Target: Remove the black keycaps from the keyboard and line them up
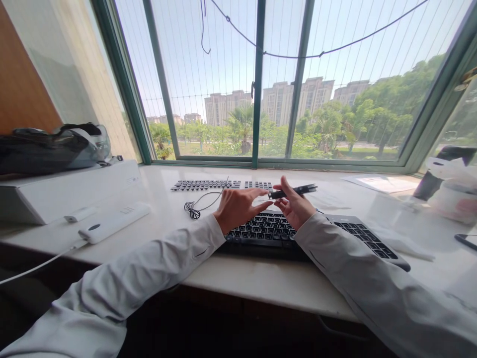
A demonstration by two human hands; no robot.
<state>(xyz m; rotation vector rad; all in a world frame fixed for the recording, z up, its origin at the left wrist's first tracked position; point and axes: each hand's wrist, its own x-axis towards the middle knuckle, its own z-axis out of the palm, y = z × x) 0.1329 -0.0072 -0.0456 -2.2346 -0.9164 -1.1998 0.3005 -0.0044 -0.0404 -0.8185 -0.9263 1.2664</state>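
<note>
My right hand [294,206] grips a slim black tool [298,191] that points off to the right, its thumb raised along the top. Thin wire shows at the tool's left end, which looks like a keycap puller. The thumb and fingertips of my left hand [242,204] close around that same end; exact contact there is hard to make out. Below both hands lies a black keyboard [261,228], its switch squares exposed over much of it and partly hidden by my right sleeve. Behind it, loose black keycaps [206,185] are laid out in rows.
A coiled black cable [193,211] lies left of my hands. Further left are a white power strip [119,223] and a white box [70,191] with a dark bag [55,146] on top. Paper [380,183] and a plastic-wrapped container [454,196] stand at right, before the window.
</note>
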